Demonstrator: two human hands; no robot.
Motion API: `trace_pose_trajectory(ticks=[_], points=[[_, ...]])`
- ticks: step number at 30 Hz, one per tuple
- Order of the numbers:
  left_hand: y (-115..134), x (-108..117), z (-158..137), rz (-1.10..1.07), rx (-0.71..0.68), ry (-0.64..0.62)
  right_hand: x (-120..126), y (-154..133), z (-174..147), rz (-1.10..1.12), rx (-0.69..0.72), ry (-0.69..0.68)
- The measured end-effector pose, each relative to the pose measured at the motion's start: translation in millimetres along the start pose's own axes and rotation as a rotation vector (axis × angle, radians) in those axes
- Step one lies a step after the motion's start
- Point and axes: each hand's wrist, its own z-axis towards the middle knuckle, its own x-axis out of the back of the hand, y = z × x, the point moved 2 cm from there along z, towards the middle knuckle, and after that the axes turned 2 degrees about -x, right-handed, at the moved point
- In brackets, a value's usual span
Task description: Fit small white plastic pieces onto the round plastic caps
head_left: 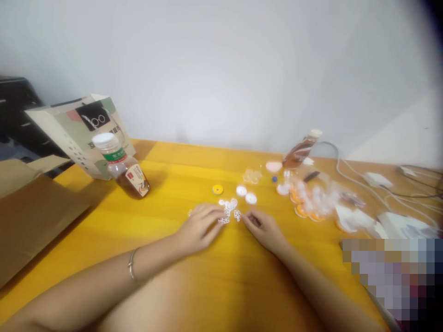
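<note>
Small white openwork pieces, like tiny gears or lacy cut-outs, lie in a loose cluster (227,207) at the middle of the table. My left hand (199,228) comes in from the left, its thumb and forefinger pinched at a white openwork piece (224,221) on the near side of the cluster. From the right, my right hand (263,228) pinches another white openwork piece (237,215) at its fingertips, the other fingers curled in. Just beyond are a yellow disc (218,189) and two white discs (246,194). Blur hides the exact shapes.
A tea bottle (129,173) and a paper bag (83,138) stand left, behind an open cardboard box (38,216). To the right are a cola bottle (300,151), clear and orange plastic parts (311,200), cables (341,163) and a pixelated area. A wall (221,69) rises behind the table.
</note>
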Motion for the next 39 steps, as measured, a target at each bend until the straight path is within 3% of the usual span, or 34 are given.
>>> trace_pose_trajectory(ticks=[5, 12, 16, 21, 27, 34, 39], points=[[-26.4, 0.4, 17.5, 0.075, 0.061, 0.027, -0.1, -2.2, -1.1, -0.03, 0.021, 0.021], [-40.8, -22.2, 38.3, 0.147, 0.084, -0.012, -2.8, -11.8, -8.5, -0.08, 0.173, -0.018], [-48.8, -18.0, 36.0, 0.123, 0.1, 0.025, -2.4, -12.5, -9.3, -0.06, 0.165, -0.011], [-29.9, -0.1, 21.2, 0.046, 0.076, 0.088, -2.2, -7.5, -9.4, -0.049, 0.142, -0.006], [6.4, -5.9, -0.5, 0.048, -0.089, -0.086, -2.2, -5.7, -9.6, -0.035, 0.14, -0.009], [8.0, -16.1, -4.1, 0.04, -0.145, -0.157, -2.1, -5.3, -9.3, -0.048, 0.144, -0.009], [2.2, -1.2, 4.2, 0.069, -0.073, -0.053, -2.2, -5.7, -8.9, -0.063, 0.165, 0.007]])
